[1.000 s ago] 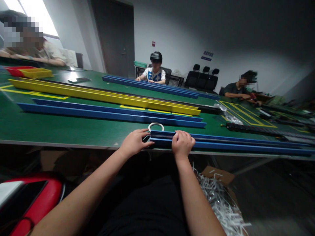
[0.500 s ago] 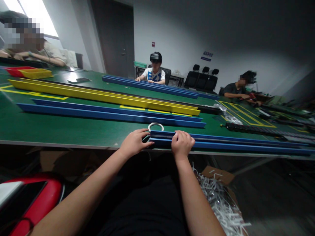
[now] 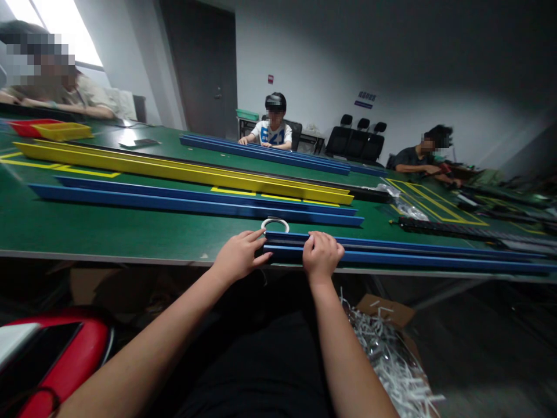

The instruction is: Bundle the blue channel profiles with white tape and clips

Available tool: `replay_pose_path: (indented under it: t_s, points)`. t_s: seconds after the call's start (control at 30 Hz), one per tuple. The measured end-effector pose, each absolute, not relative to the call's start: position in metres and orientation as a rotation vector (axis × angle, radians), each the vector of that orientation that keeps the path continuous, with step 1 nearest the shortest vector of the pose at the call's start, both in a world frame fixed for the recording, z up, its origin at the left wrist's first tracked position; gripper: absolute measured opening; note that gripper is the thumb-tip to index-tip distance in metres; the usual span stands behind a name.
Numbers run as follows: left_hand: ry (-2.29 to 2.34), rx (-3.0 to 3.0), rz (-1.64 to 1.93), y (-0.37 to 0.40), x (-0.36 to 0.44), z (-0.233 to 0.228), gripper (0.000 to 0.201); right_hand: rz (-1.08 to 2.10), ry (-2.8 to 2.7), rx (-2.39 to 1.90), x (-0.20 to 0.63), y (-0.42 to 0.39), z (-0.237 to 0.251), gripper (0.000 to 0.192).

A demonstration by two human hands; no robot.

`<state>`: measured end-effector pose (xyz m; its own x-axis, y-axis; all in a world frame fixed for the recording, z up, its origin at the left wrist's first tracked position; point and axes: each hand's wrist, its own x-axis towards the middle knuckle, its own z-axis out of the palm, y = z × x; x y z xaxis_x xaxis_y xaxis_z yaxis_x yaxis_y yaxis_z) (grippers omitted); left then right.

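A long blue channel (image 3: 413, 258) lies along the table's near edge, its open side up. My right hand (image 3: 322, 255) is closed over it a little way in from its left end, thumb toward the left. At that left end is my left hand (image 3: 239, 254), thumb and fingers spread apart. Its fingertips reach the corners of the channel's end; whether they press on it I cannot tell. Just behind the end lies a white ring (image 3: 286, 222), partly hidden by the channel. Further back rest another blue channel (image 3: 195, 204) and a yellow channel (image 3: 187, 174).
More blue channels (image 3: 265, 155) lie across the green table (image 3: 130, 232). Red (image 3: 28, 128) and yellow (image 3: 65, 132) trays stand at the far left. Dark strips (image 3: 439, 227) lie to the right. Below are a box of shredded paper (image 3: 391, 360) and a red seat (image 3: 82, 354). Three people sit around.
My left hand's fingers have straightened slightly at the channel's end. My right hand and the blue channel stay nearly where they were.
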<state>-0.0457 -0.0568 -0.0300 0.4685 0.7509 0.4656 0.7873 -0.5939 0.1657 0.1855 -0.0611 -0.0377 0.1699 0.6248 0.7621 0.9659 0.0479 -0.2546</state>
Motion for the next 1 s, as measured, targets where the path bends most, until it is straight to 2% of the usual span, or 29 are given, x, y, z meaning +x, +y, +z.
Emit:
replay_pose_path:
  t_s: [0.3,0.53,1.0]
  points:
    - [-1.423,-2.62,-0.779,-0.057,-0.045,-0.028,0.04,-0.525,-1.539,-1.643,0.186,-0.061,-0.038,0.031]
    - [-1.524,-2.666,-0.824,-0.05,-0.048,-0.03,0.049,-0.533,-1.534,-1.649,0.186,-0.061,-0.038,0.032]
    - [-1.62,-2.782,-0.884,-0.043,-0.053,-0.027,0.055,-0.546,-1.535,-1.661,0.185,-0.061,-0.038,0.03]
